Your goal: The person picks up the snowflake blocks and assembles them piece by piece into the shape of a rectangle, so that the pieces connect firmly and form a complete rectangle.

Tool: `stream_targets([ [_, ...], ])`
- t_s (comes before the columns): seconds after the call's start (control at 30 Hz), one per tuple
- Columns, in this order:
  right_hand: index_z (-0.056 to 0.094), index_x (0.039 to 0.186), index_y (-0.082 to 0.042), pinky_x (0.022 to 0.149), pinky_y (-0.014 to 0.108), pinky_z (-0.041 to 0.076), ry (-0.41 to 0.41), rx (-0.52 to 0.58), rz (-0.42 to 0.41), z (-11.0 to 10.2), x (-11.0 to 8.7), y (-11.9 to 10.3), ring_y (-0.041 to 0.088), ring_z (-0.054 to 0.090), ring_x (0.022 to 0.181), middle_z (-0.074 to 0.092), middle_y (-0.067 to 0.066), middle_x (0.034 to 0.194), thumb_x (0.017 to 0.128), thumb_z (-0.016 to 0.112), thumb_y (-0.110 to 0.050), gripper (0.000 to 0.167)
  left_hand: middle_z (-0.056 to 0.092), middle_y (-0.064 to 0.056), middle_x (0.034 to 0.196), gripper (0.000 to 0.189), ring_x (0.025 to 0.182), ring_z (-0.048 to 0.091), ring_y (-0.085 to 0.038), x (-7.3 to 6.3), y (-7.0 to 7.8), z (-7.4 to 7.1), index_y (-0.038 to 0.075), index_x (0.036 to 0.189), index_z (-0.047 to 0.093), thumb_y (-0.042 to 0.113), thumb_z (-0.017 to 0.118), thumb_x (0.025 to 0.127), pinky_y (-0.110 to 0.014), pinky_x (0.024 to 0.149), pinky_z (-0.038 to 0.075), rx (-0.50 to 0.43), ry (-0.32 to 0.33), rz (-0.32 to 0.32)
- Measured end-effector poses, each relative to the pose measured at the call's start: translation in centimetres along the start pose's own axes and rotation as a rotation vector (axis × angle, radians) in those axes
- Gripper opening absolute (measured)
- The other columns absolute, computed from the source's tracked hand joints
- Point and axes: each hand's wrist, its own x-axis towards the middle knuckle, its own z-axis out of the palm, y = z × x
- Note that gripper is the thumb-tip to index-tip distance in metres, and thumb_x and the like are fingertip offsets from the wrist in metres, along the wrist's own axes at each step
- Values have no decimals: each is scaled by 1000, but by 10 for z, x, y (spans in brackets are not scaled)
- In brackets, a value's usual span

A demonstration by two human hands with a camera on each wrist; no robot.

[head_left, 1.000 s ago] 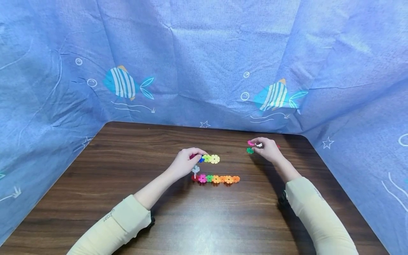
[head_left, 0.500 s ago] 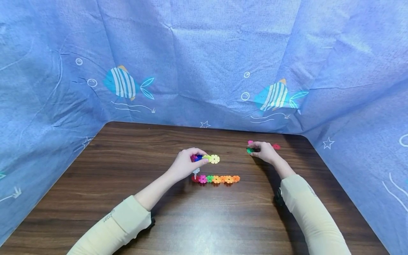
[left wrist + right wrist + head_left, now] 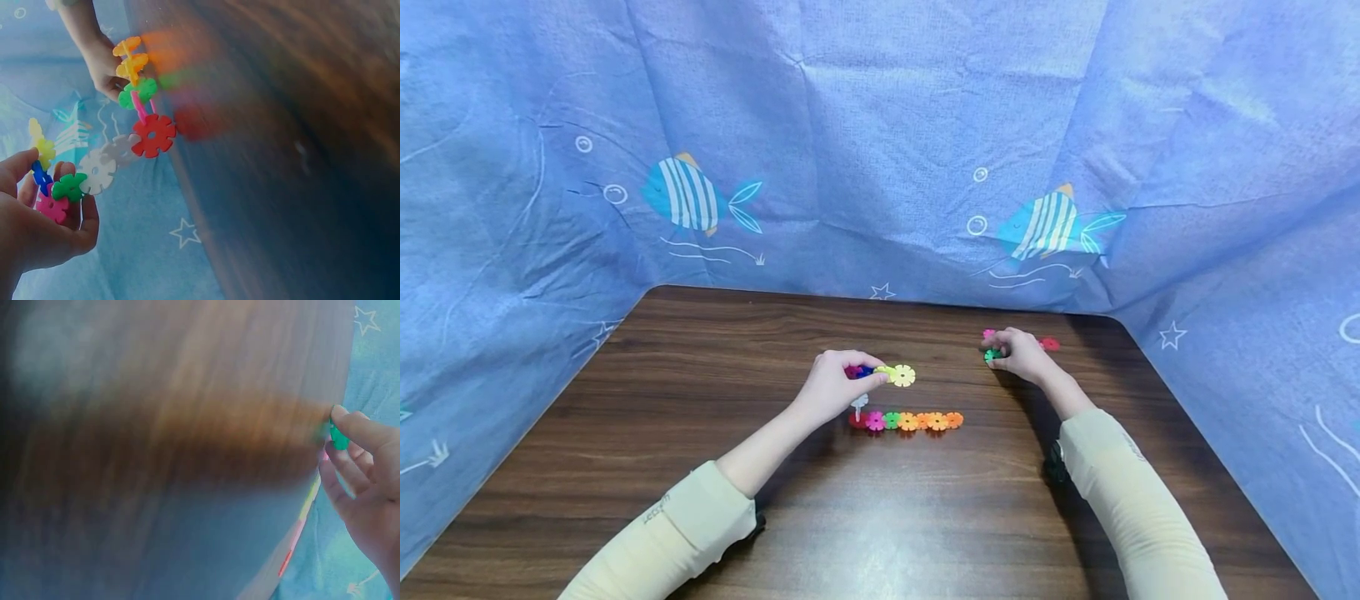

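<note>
- The left hand [image 3: 831, 387] pinches a short chain of interlocked plastic snowflake discs [image 3: 887, 374], held just above the dark wooden table [image 3: 700, 467]; its pink, blue and green pieces sit half hidden between the fingers, with the yellow end sticking out.
- The right hand [image 3: 1021, 354] curls its fingertips round a small green plastic disc [image 3: 992, 356] at the table's far right; most of the disc is covered, and the right wrist view is blurred.
- A longer row of coloured discs [image 3: 907, 421] lies flat just in front of the left hand.
- A loose red disc [image 3: 1050, 343] lies beside the right hand.
- Half a second ago both hands sat almost the same; the green disc now looks lifted slightly.
</note>
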Motion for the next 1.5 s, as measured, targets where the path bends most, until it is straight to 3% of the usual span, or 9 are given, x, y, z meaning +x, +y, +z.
stream_targets([
  [0.37, 68, 98, -1, 68, 35, 48, 26, 44, -7, -5, -3, -10, 19, 59, 73, 63, 8, 80, 70, 80, -1, 30, 71, 2, 85, 15, 64, 58, -9, 2, 2, 0, 15, 89, 74, 26, 77, 79, -25, 56, 49, 4, 4, -6],
  [0.67, 68, 101, -1, 65, 26, 50, 51, 113, -37, -15, -9, -27, 17, 65, 74, 68, 6, 81, 79, 72, 0, 23, 71, 1, 84, 14, 64, 58, -11, 4, 1, 1, 15, 89, 74, 25, 77, 80, -26, 57, 49, 3, -1, -3],
  [0.87, 69, 101, -4, 65, 26, 52, 67, 108, -50, -24, -13, -38, 15, 67, 75, 69, 4, 82, 80, 72, -3, 21, 70, 0, 85, 13, 64, 57, -10, 5, 0, 0, 15, 89, 74, 25, 76, 80, -25, 57, 48, 11, 0, 6],
  [1.27, 72, 85, -13, 58, 23, 52, 213, 120, -207, -39, -25, -85, 8, 60, 66, 68, -4, 72, 76, 78, -7, 13, 70, 1, 86, 11, 65, 57, -10, 4, 1, -1, 15, 88, 73, 24, 75, 82, -25, 57, 48, 3, 9, 18],
  [1.5, 72, 85, -16, 56, 21, 49, 250, 171, -197, -37, -32, -108, 5, 57, 63, 66, -5, 71, 76, 78, -11, 12, 70, 2, 89, 9, 67, 58, -8, 3, 0, 0, 16, 88, 74, 22, 74, 82, -24, 60, 48, 5, 16, 25],
])
